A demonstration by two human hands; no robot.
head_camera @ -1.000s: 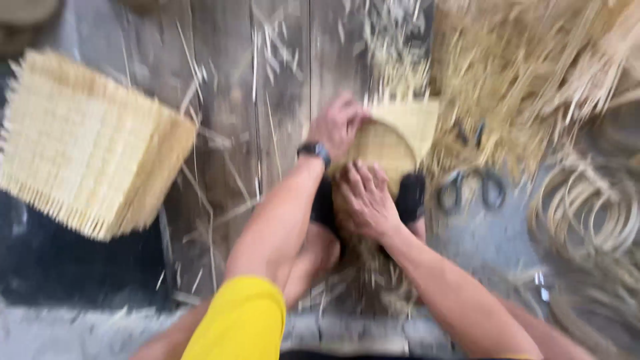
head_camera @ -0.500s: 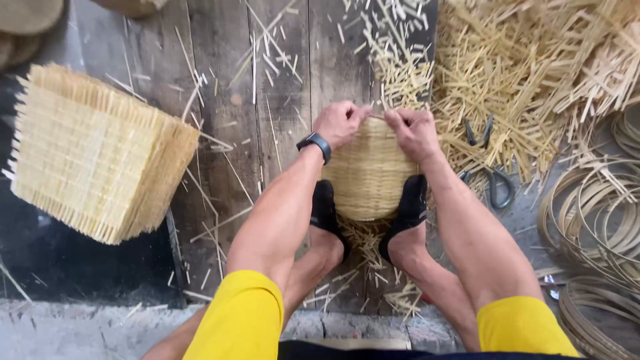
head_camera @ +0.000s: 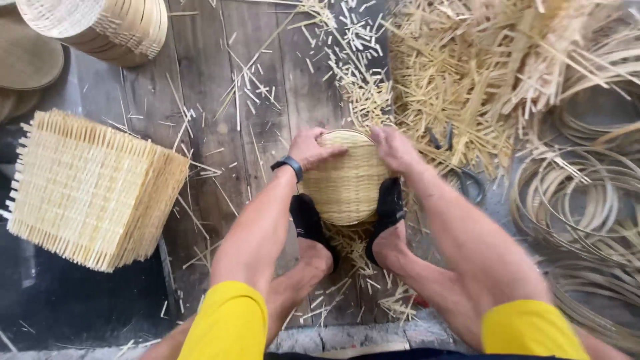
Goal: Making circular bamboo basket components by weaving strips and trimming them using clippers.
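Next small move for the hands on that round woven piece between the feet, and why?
Probably press the far rim down and inward. Both hands, left hand and right hand, already sit on the top edge of the round woven basket, which the two feet clamp from either side, so it looks steady enough to shape.

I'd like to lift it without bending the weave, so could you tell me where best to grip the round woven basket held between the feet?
Grip the woven basket at its far rim, from above, one hand per side, as the left hand and right hand do; the feet block its lower sides.
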